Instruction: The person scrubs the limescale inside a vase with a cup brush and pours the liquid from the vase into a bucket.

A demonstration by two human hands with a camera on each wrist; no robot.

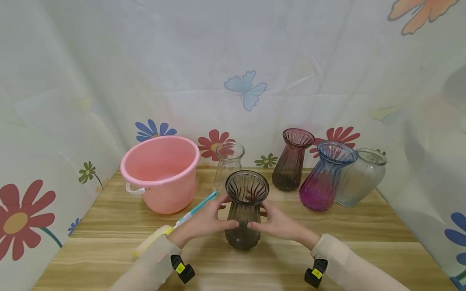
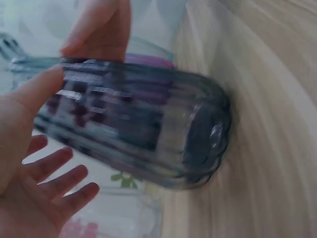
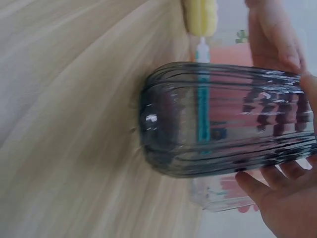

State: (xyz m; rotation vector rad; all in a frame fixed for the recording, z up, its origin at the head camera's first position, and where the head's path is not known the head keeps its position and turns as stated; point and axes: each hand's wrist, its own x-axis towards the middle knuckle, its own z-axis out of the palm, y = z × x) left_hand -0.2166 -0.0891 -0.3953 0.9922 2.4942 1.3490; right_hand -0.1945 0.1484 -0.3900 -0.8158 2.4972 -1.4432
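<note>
A smoky grey ribbed glass vase (image 1: 243, 232) stands upright between both hands on the wooden table. My left hand (image 1: 205, 220) is around its left side, thumb at the front; in the left wrist view the other fingers (image 2: 74, 173) are spread below the glass. On the opposite side my right hand (image 1: 280, 226) holds the vase, with its thumb at the front and its fingers reaching behind. The right wrist view shows right fingertips (image 3: 245, 181) against the ribbed wall. Beside my left forearm lies a sponge bottle brush (image 1: 194, 210) with a teal-and-white handle and yellow head.
A pink bucket (image 1: 171, 198) with a white handle stands at the back left. Behind the grey vase is a clear glass vase (image 1: 223, 169). A purplish vase (image 1: 289, 169), a blue-and-magenta vase (image 1: 320, 188) and a clear jar-like vase (image 1: 360, 178) stand at the back right.
</note>
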